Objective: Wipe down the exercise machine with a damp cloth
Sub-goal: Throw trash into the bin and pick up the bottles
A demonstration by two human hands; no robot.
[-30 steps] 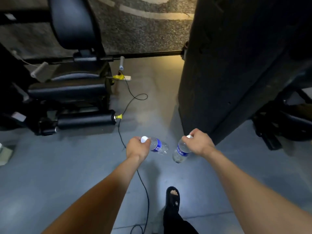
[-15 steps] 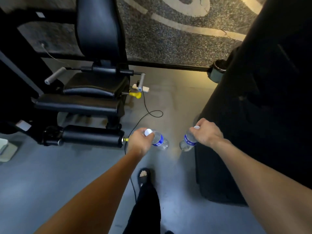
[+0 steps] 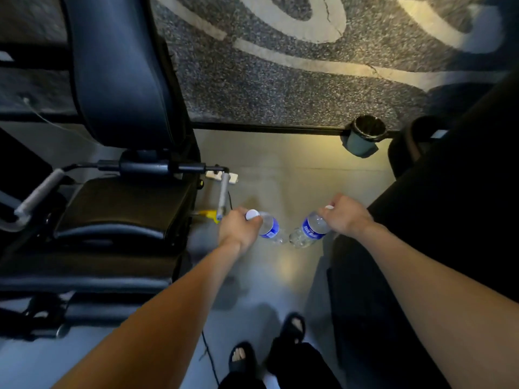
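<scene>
Hands at frame centre: left hand (image 3: 237, 230) grips one water bottle (image 3: 268, 226), right hand (image 3: 346, 217) grips another bottle (image 3: 309, 231). Exercise machine (image 3: 123, 203) fills the left; its lower parts look blurred.

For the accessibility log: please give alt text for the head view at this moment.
Each hand holds a small blue-labelled water bottle near its cap: left hand with the left bottle, right hand with the right bottle. The black seat of an exercise machine stands to the left, and a lined bin by the far wall.
</scene>
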